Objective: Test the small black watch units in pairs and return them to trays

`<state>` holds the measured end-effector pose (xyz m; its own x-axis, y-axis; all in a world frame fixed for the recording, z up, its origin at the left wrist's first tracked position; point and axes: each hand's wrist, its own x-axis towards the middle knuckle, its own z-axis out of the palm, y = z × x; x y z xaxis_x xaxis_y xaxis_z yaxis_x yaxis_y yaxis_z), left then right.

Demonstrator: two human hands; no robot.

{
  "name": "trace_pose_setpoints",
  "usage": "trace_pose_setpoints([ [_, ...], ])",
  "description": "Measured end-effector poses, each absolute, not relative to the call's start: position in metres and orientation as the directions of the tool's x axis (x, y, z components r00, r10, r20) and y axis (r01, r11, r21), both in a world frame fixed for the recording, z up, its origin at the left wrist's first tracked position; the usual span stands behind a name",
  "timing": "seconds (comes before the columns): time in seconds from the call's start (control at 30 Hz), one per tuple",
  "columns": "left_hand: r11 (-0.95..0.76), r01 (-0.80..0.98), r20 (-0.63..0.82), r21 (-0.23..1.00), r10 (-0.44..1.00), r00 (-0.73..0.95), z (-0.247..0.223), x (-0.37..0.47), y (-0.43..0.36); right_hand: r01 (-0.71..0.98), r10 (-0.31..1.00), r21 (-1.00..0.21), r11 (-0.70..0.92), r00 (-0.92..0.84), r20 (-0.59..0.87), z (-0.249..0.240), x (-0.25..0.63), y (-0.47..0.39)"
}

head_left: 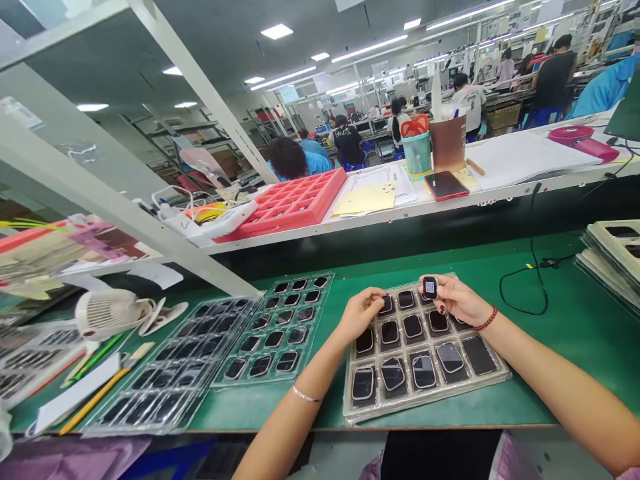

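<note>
My right hand (460, 300) pinches a small dark square watch module (430, 288), whose face shows a white code-like pattern, above the back right part of a clear tray (425, 399). The tray holds several black square watch screens in rows, and its front right compartment (479, 355) shows only a dark flat bottom. At the tray's back left corner, my left hand (361, 313) has its fingertips on a watch screen (386, 305) lying in its compartment. Left of my left arm, another clear tray (313, 347) of watch screens rests on the green table (240, 408).
Stacked trays (170, 363), a yellow brush (100, 395) and a white fan (107, 313) lie left. A shelf (370, 215) behind holds a red foam tray (300, 200), phone (447, 185) and cups. A black cable (534, 267) and more trays (610, 267) are right. People sit beyond.
</note>
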<state>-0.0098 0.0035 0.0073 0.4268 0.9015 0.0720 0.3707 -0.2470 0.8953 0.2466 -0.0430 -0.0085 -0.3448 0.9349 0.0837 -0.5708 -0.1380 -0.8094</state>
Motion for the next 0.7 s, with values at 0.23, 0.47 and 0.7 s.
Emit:
trace_pose_setpoints([
  [0.23,-0.079,0.19,0.019,0.979,0.954,0.298,-0.004,-0.027,0.009,-0.513,0.933,-0.849,-0.131,-0.353,0.069,-0.009,0.247,-0.044],
  [0.47,-0.067,0.157,0.02,0.985,0.959,0.284,0.0,-0.029,0.004,-0.431,0.945,-0.893,-0.133,-0.327,0.017,-0.007,0.246,-0.046],
  [0.7,-0.077,0.139,0.034,0.987,0.958,0.286,-0.001,-0.029,0.003,-0.386,0.945,-0.908,-0.161,-0.327,-0.028,-0.005,0.245,-0.047],
])
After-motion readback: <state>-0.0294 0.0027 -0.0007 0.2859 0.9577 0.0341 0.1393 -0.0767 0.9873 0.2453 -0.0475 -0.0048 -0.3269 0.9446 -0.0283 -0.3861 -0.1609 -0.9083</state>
